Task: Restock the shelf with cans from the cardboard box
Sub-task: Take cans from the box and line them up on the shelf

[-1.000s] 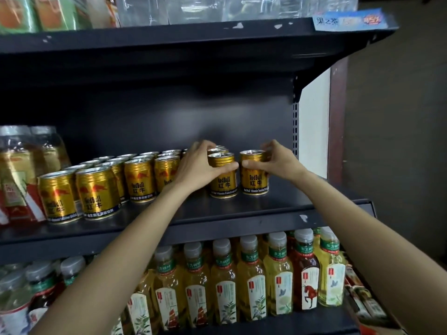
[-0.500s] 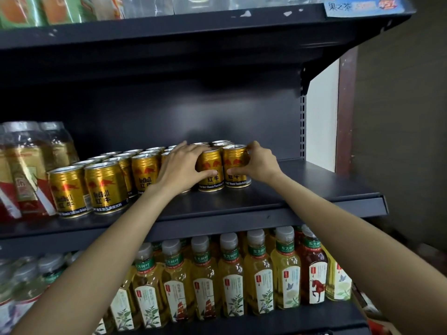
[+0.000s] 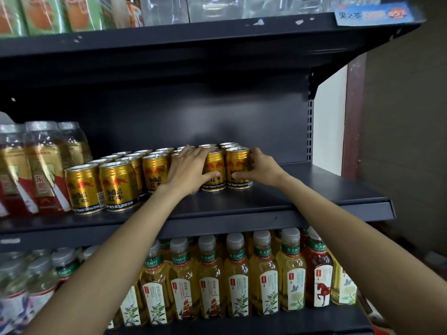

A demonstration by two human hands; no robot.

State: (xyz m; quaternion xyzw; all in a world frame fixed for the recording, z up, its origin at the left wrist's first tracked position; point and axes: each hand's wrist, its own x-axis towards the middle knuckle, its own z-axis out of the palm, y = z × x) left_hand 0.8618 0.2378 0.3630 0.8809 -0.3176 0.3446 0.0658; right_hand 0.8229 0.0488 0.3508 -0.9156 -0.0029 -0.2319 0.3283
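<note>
Dark metal shelf (image 3: 302,189), head view: rows of gold cans (image 3: 116,184) fill the left and middle, right end bare. Left hand (image 3: 188,170) wraps one can (image 3: 214,171), thumb across its front; right hand (image 3: 260,169) grips the neighbouring can (image 3: 238,168). Both cans stand on the shelf, touching the block. Cardboard box not visible. To finish well: press both flush against the row, labels forward, then release without tipping. Versus one second ago, both cans sit further left, closing the gap.
</note>
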